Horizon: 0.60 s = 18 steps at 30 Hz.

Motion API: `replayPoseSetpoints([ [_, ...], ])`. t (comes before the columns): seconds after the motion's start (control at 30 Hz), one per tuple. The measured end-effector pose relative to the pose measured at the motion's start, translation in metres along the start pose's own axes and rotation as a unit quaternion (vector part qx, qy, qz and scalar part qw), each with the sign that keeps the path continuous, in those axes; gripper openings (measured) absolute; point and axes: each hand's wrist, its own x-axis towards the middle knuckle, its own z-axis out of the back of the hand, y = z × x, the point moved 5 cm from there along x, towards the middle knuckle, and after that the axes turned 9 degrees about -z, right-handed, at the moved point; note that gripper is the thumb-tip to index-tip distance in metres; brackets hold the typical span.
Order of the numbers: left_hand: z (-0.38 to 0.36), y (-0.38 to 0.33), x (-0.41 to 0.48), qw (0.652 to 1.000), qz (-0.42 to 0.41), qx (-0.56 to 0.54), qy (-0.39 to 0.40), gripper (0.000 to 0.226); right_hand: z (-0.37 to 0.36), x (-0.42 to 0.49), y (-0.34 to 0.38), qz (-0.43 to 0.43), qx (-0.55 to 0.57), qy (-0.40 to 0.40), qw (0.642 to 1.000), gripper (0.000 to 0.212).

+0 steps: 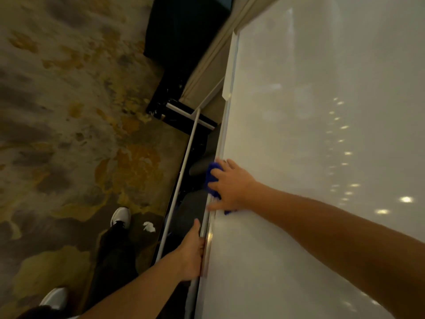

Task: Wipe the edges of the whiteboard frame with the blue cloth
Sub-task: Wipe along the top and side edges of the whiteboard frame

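The whiteboard (310, 134) fills the right side of the head view, its glossy face showing light reflections. Its thin metal frame edge (224, 125) runs from top centre down to the bottom. My right hand (230, 186) presses a blue cloth (212, 174) against that frame edge, fingers wrapped over it; most of the cloth is hidden under the hand. Below it, my left hand (192, 252) grips the frame edge from the left side, thumb pointing up along it.
A white stand pole (181, 180) runs beside the board over a dark base. Patterned carpet (69, 111) lies to the left, with my two white shoes (120, 216) and a crumpled white scrap (149, 226). A dark cabinet (184, 42) stands at top centre.
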Motion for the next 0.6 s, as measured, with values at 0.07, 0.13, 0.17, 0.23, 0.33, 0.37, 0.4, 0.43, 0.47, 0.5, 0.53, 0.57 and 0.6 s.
replayPoseSetpoints([
  [0.07,-0.015,-0.033,0.014,1.0,0.009,0.008,0.016,0.102,-0.01,0.0,0.008,0.063,0.001,0.02,0.998,0.08],
  [0.13,-0.024,-0.048,0.019,0.999,0.024,0.018,0.017,0.108,-0.011,0.008,-0.001,0.108,-0.02,0.036,0.993,0.078],
  [0.17,-0.026,-0.054,0.023,0.999,0.032,0.019,0.011,0.11,-0.005,0.019,-0.015,0.108,-0.026,0.027,0.993,0.077],
  [0.23,-0.029,-0.071,0.035,0.999,0.045,0.025,-0.014,0.111,0.014,0.049,-0.061,0.068,-0.054,-0.002,0.996,0.076],
  [0.33,-0.041,-0.104,0.047,0.998,0.042,0.037,-0.037,0.11,0.038,0.083,-0.127,-0.004,-0.089,-0.012,0.996,0.079],
  [0.37,-0.045,-0.116,0.051,0.997,0.04,0.04,-0.044,0.11,0.041,0.087,-0.135,-0.016,-0.076,-0.011,0.997,0.08],
  [0.4,-0.05,-0.126,0.056,0.997,0.039,0.038,-0.045,0.112,0.04,0.085,-0.133,-0.012,-0.049,-0.008,0.999,0.081],
  [0.43,-0.056,-0.135,0.061,0.998,0.043,0.037,-0.041,0.113,0.035,0.082,-0.125,0.006,-0.02,-0.007,1.0,0.081],
  [0.47,-0.062,-0.145,0.066,0.998,0.048,0.04,-0.031,0.113,0.03,0.076,-0.114,0.035,0.002,-0.007,0.999,0.08],
  [0.5,-0.069,-0.155,0.07,0.998,0.053,0.037,-0.018,0.112,0.026,0.069,-0.103,0.065,0.011,0.002,0.998,0.077],
  [0.53,-0.076,-0.164,0.073,0.998,0.055,0.029,-0.007,0.111,0.024,0.067,-0.099,0.086,0.012,0.017,0.996,0.074],
  [0.57,-0.082,-0.173,0.076,0.998,0.058,0.025,0.0,0.11,0.026,0.072,-0.106,0.095,0.013,0.029,0.995,0.072],
  [0.6,-0.087,-0.182,0.078,0.998,0.055,0.026,0.001,0.11,0.032,0.082,-0.12,0.088,0.011,0.03,0.996,0.07],
])
